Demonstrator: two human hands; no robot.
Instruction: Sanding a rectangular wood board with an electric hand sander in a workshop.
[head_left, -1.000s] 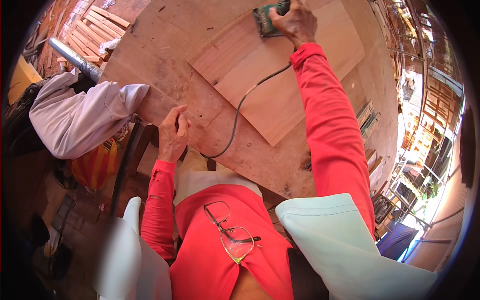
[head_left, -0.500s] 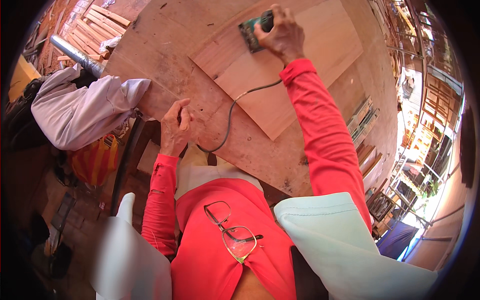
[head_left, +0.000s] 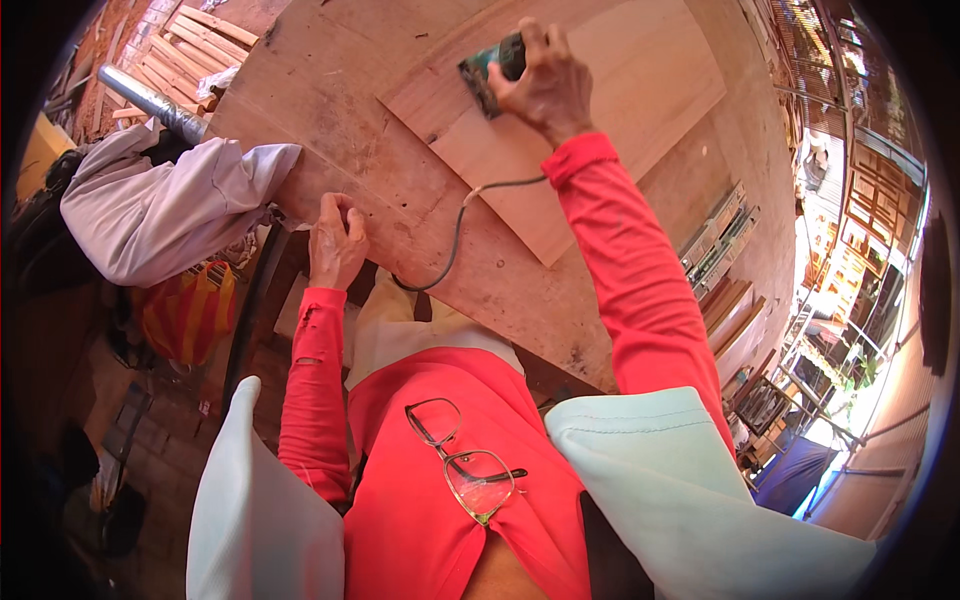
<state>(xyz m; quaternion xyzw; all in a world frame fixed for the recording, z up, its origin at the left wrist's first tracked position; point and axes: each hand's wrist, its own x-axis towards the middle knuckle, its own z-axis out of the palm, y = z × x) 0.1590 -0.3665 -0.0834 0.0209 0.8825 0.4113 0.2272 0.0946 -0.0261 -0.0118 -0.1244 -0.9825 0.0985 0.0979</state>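
Lying at far left, a pale crumpled cloth reaches the left edge of the table. Below it: a red-and-yellow striped bag; contents hidden from this angle.

Left hand: half open, fingers loosely bent, gap visible between thumb and forefinger; holds nothing visible. Position: at the near-left table edge; contact with the surface cannot be told.

Dark cord: curves from the near table edge, over the rim of the board, to the right wrist.

Green sander: on the board, near its left side, square base facing left. Right hand: wrapped around the sander's body, thumb on the near side, fingers over the far side.

Wooden board: flat on the table, set at an angle. Farther right, narrow strips lie along the table's right side.
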